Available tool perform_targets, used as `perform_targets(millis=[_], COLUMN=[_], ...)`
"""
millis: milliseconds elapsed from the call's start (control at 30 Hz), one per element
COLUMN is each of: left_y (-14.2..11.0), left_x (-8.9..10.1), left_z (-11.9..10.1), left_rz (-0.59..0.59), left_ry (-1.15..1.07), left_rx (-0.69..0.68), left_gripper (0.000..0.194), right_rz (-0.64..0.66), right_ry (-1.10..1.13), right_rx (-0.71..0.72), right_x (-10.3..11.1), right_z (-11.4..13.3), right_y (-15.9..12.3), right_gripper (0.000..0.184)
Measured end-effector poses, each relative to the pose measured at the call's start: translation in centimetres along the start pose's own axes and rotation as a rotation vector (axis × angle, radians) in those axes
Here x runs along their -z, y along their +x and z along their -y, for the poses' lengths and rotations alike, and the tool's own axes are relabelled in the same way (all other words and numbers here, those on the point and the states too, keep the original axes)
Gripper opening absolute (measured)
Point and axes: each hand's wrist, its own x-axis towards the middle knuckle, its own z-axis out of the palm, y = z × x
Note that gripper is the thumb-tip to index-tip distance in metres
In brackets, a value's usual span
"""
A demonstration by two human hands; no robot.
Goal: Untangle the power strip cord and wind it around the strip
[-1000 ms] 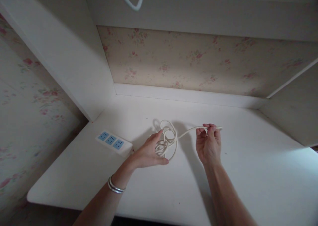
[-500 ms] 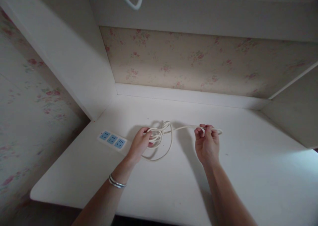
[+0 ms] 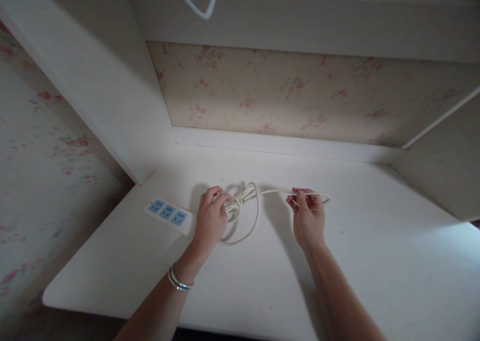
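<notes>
A cream-white cord (image 3: 250, 216) lies in a loose tangle on the white desk (image 3: 262, 281). My left hand (image 3: 210, 222) is closed on the bunched loops at the tangle's left side. My right hand (image 3: 307, 216) pinches the free length of the cord, which runs from the tangle to the right and ends just past my fingers. One loop hangs down onto the desk between my hands. A silver bracelet (image 3: 178, 281) sits on my left wrist.
A white power strip (image 3: 167, 213) with three blue sockets lies left of my left hand. A white side panel (image 3: 112, 96) walls the desk's left; floral wallpaper (image 3: 285, 93) backs it. A white loop (image 3: 195, 3) hangs at the top.
My left hand went from resting open against the coil to gripping its left side, pulling the loops leftward and flatter. My right hand kept its pinch and drifted slightly left.
</notes>
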Motion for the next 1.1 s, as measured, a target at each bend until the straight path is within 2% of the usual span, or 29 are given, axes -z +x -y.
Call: perform_targets(millis=[133,267,400,500,600,700,767,833,933,1000,1100], left_y=[-0.5,-1.6,-2.3,-2.1,-1.5,-0.5,0.1,0.4,0.2,-0.1,-0.6], left_x=[1.1,0.9,0.2,0.4,1.0,1.6,1.8,1.9,1.7,1.4,0.9], left_z=[-2.4,-4.1,-4.1,-3.8,-3.2,-2.3,-1.8,-1.3,-1.1,-1.0,-1.2], left_rz=[0.111,0.263,0.319,0.247,0.111,0.019,-0.011,0.003,0.103,0.149,0.145], left_ry=[0.084,0.129,0.124,-0.006,-0.147,-0.184,-0.133,-0.022,0.176,0.274,0.365], left_rx=[-0.216,-0.358,-0.405,-0.324,-0.062,0.231,0.32,0.302,0.159,0.051,-0.074], left_gripper=[0.024,0.047,0.013,0.019,0.024,0.031,0.032,0.033,0.034,0.035,0.037], right_rz=[-0.021,-0.033,-0.022,-0.029,-0.081,-0.147,-0.176,-0.19,-0.166,-0.125,-0.046], right_ry=[-0.028,-0.068,-0.093,-0.1,-0.113,-0.116,-0.119,-0.124,-0.115,-0.093,-0.043], right_rx=[0.017,0.035,0.046,0.046,0.052,0.055,0.038,0.001,-0.071,-0.092,-0.073], right_x=[0.0,0.1,0.3,0.5,1.3,2.8,4.1,5.4,6.6,6.6,5.2], right_z=[-0.1,-0.3,-0.4,-0.3,0.0,0.5,1.1,2.1,4.2,5.6,7.2], right_y=[-0.1,0.1,0.2,0.4,1.0,2.4,3.7,5.0,6.3,6.5,5.9], right_gripper=[0.021,0.023,0.024,0.028,0.035,0.041,0.043,0.044,0.042,0.041,0.041])
